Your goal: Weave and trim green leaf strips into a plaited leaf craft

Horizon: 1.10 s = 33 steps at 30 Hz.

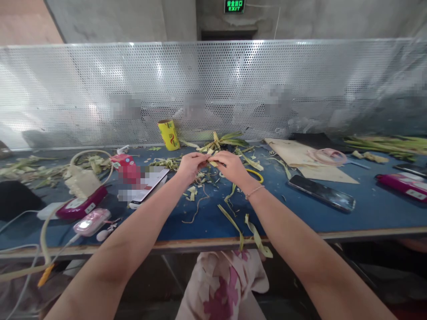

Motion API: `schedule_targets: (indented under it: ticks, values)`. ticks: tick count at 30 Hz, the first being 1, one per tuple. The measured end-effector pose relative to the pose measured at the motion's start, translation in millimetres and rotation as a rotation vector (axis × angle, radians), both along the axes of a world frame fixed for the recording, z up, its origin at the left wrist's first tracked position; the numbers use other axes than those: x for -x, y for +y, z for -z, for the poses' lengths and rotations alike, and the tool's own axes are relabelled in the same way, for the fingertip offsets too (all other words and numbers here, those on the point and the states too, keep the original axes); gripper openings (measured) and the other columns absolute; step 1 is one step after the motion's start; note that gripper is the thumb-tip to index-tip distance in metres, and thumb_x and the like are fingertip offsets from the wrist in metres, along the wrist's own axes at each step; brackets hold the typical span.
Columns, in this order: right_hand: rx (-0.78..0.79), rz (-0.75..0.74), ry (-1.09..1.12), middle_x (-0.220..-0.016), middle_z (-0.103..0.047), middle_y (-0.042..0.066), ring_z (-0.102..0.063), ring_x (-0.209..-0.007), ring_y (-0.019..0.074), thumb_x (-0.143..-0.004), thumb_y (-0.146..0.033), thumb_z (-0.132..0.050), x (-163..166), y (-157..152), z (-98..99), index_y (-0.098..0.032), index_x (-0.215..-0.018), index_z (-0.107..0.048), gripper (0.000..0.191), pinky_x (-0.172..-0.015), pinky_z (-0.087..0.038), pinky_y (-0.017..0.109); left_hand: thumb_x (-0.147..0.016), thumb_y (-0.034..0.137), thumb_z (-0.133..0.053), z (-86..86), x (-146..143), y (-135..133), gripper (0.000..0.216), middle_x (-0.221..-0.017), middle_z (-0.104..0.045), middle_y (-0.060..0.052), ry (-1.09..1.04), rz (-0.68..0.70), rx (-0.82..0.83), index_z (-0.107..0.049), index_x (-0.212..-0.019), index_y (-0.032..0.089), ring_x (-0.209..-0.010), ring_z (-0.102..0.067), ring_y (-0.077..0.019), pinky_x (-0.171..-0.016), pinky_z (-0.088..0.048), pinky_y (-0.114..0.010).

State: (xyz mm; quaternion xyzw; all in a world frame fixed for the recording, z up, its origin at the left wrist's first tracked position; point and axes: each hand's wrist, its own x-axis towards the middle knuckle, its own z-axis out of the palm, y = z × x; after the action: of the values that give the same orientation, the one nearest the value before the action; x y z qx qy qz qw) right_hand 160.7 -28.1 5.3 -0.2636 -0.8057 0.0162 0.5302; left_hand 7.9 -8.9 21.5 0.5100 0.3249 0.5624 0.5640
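My left hand (192, 165) and my right hand (229, 162) meet at the middle of the blue table, fingertips nearly touching. Both are closed in a pinch around a small pale yellow-green leaf strip (213, 164), mostly covered by the fingers. Just behind them lies a bunch of green leaves (230, 141) with a pale stalk. Scraps of cut leaf (192, 193) and a thin curled string litter the surface below my hands. A yellow ring of tape or tubing (256, 174) rests partly behind my right wrist. Two long dry strips (255, 235) lie near the front edge, one hanging over it.
A perforated metal screen (213, 75) closes off the back. A yellow can-like tube (169, 134) stands before it. Phones (322, 193), a power strip (82, 202), cables and a pink box (126, 166) lie at the sides. Brown paper (300, 155) lies right.
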Motion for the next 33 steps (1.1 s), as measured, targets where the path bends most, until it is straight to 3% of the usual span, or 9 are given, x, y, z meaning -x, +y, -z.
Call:
schedule_targets:
  ticks: [4,9,15,19,22,27,30,33]
  values:
    - [-0.055,0.036,-0.076,-0.089,-0.061,0.006,-0.055,-0.089,0.0192,-0.084,-0.020,-0.049,-1.9,0.0,-0.6,-0.025,-0.085,-0.069,0.021,-0.084,-0.044,0.039,-0.049,0.023,-0.080,1.1,1.6,0.9,0.026,-0.051,-0.055,0.001,0.052,-0.012,-0.018,-0.057,-0.054,0.012,-0.050,-0.051,-0.0074,-0.061,-0.046,-0.026]
    - [-0.083,0.076,-0.110,-0.111,-0.057,0.006,-0.050,-0.107,0.0212,-0.083,-0.024,-0.054,-6.0,1.9,-0.8,-0.026,-0.082,-0.070,0.016,-0.091,-0.042,0.042,-0.043,0.019,-0.079,1.3,0.2,-2.2,0.023,-0.054,-0.059,0.000,0.107,0.014,-0.040,-0.060,-0.054,0.012,-0.054,-0.054,-0.0095,-0.063,-0.047,-0.027]
    - [0.005,0.031,0.016,-0.089,-0.065,0.004,-0.059,-0.085,0.0161,-0.082,-0.026,-0.056,-1.6,3.8,-0.9,-0.023,-0.079,-0.069,0.014,-0.079,-0.047,0.033,-0.047,0.022,-0.075,0.0,-1.5,-4.0,0.017,-0.054,-0.059,0.000,0.105,0.002,-0.106,-0.064,-0.057,0.013,-0.055,-0.053,-0.0093,-0.062,-0.045,-0.026]
    - [0.092,0.088,0.181,-0.077,-0.065,0.003,-0.058,-0.073,0.0152,-0.077,-0.033,-0.060,0.7,5.8,0.8,-0.021,-0.077,-0.068,0.014,-0.067,-0.047,0.029,-0.050,0.024,-0.074,1.2,-2.0,-3.8,0.017,-0.055,-0.059,0.000,0.114,0.032,-0.153,-0.065,-0.060,0.013,-0.056,-0.053,-0.0095,-0.064,-0.046,-0.026]
    - [0.193,0.160,0.245,-0.072,-0.064,0.003,-0.056,-0.066,0.0149,-0.072,-0.037,-0.063,2.1,6.5,1.4,-0.019,-0.073,-0.066,0.019,-0.063,-0.046,0.028,-0.054,0.023,-0.071,3.0,-1.6,-1.0,0.014,-0.056,-0.059,0.000,0.211,-0.032,-0.215,-0.065,-0.062,0.013,-0.056,-0.054,-0.0109,-0.064,-0.046,-0.027]
    - [0.317,0.207,0.289,-0.066,-0.064,0.003,-0.056,-0.062,0.0147,-0.069,-0.037,-0.063,4.2,0.8,-2.6,-0.017,-0.068,-0.064,0.020,-0.062,-0.043,0.027,-0.064,0.016,-0.063,2.2,1.7,1.7,0.002,-0.064,-0.059,-0.001,0.549,-0.196,-0.534,-0.064,-0.065,0.015,-0.062,-0.054,-0.0128,-0.063,-0.044,-0.027]
    - [0.361,0.222,0.316,-0.062,-0.063,0.002,-0.056,-0.060,0.0143,-0.070,-0.037,-0.061,4.7,-1.9,-5.2,-0.017,-0.066,-0.063,0.021,-0.060,-0.042,0.027,-0.069,0.009,-0.058,1.4,2.2,-1.7,0.008,-0.069,-0.055,-0.002,0.737,-0.331,-0.808,-0.062,-0.065,0.016,-0.066,-0.052,-0.0126,-0.063,-0.043,-0.027]
    - [0.451,0.201,0.372,-0.057,-0.059,0.000,-0.055,-0.056,0.0138,-0.069,-0.040,-0.061,5.0,-1.2,-6.0,-0.017,-0.066,-0.063,0.023,-0.057,-0.042,0.026,-0.073,0.005,-0.053,3.5,1.1,-5.1,0.013,-0.076,-0.051,-0.004,0.787,-0.373,-1.008,-0.058,-0.068,0.015,-0.076,-0.052,-0.0135,-0.071,-0.045,-0.028]
